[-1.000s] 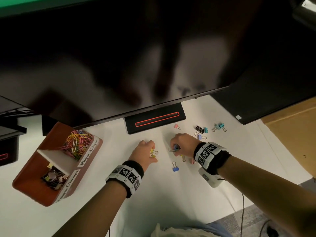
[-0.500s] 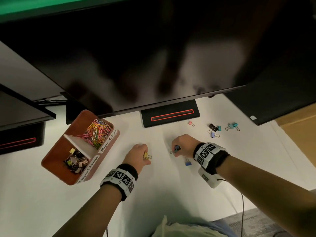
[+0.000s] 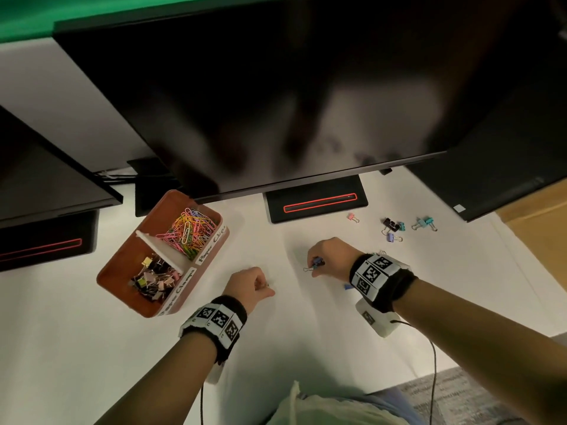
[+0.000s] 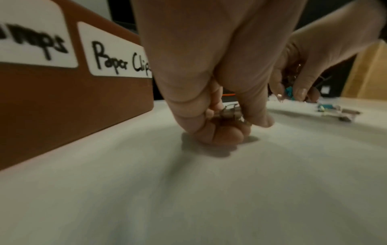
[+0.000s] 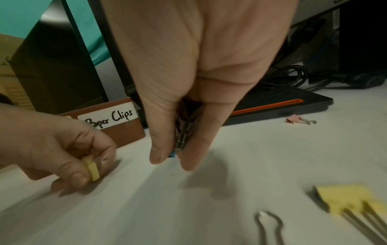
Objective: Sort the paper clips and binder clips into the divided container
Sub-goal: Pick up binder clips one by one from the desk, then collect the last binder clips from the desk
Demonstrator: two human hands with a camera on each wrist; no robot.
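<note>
White desk under the monitors: my left hand (image 3: 250, 283) pinches a yellow binder clip (image 5: 93, 171), my right hand (image 3: 329, 259) grips a blue binder clip (image 3: 317, 262), both ready for the box (image 3: 122, 265).

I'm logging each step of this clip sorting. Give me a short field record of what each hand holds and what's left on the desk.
left hand: pinches a yellow binder clip, low over the desk
right hand: grips a blue binder clip with others
container: paper clips in far compartment, binder clips in near one
loose clips: several binder clips beyond the right hand
</note>
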